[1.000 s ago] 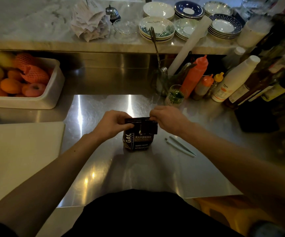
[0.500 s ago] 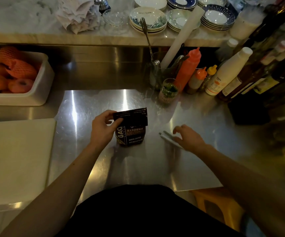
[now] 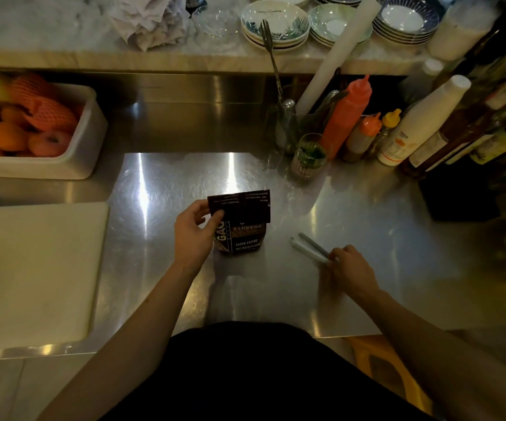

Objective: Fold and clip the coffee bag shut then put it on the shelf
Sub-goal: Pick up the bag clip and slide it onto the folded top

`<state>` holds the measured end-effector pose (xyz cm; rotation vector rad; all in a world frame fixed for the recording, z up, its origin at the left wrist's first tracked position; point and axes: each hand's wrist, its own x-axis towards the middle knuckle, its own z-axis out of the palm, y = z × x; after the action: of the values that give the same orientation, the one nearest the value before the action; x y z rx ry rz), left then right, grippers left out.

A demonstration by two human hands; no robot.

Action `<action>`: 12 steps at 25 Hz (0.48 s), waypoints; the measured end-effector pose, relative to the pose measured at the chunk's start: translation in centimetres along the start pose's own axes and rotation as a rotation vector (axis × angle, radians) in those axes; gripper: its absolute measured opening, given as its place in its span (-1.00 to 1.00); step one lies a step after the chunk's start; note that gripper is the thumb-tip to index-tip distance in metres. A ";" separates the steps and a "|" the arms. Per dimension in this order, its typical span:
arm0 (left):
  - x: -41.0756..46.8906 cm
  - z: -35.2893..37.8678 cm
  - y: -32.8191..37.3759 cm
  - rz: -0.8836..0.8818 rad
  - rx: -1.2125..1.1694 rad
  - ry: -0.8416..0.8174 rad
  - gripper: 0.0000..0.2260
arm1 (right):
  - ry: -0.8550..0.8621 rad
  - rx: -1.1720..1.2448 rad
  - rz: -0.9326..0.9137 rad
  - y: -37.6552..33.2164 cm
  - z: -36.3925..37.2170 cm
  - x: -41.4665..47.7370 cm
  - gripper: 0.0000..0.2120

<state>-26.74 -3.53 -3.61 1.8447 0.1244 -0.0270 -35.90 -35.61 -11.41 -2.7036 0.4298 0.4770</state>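
Observation:
A dark coffee bag [image 3: 243, 233] stands upright on the steel counter [image 3: 276, 299], its top flap folded forward. My left hand [image 3: 192, 235] pinches the left end of that folded flap. A pale, long sealing clip [image 3: 307, 246] lies on the counter to the right of the bag. My right hand [image 3: 350, 270] has its fingertips closed on the near end of the clip, which still rests on the steel. No shelf for the bag can be made out apart from the marble ledge [image 3: 63, 34] at the back.
A white tub of fruit [image 3: 89, 141] sits at the back left, a white cutting board [image 3: 33, 268] at the left. Sauce bottles [image 3: 347, 117], a glass [image 3: 307, 159] and dark bottles [image 3: 473, 129] crowd the back right. Stacked plates [image 3: 276, 25] stand on the marble ledge.
My right hand left the bag's flap, moved right and down to the clip, and now grips its end. My left hand keeps hold of the folded top.

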 end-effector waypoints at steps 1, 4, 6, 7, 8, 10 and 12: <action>0.0 -0.1 0.0 -0.005 0.007 0.003 -0.84 | 0.039 0.104 0.009 -0.5 -0.3 0.0 -0.86; 0.1 -0.1 -0.2 -0.025 0.011 0.020 -0.85 | 0.200 0.437 -0.028 -2.4 -2.1 0.3 -0.96; 0.1 0.0 -0.2 -0.038 0.008 0.029 -0.85 | 0.264 0.571 -0.099 -4.3 -4.2 0.7 -0.94; 0.1 0.1 -0.3 -0.042 0.004 0.033 -0.84 | 0.278 0.604 -0.141 -5.4 -5.5 1.0 -0.94; 0.2 0.1 -0.3 -0.046 -0.003 0.034 -0.84 | 0.278 0.621 -0.197 -6.8 -6.7 1.2 -0.94; 0.2 0.1 -0.5 -0.055 -0.014 0.032 -0.84 | 0.254 0.615 -0.314 -9.6 -8.8 1.5 -0.93; 0.1 0.1 -0.5 -0.060 -0.018 0.029 -0.83 | 0.244 0.550 -0.404 -12.1 -10.2 1.7 -0.91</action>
<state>-26.65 -3.48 -4.14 1.8229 0.1999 -0.0411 -27.37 -29.26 0.46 -2.2249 0.0498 -0.0814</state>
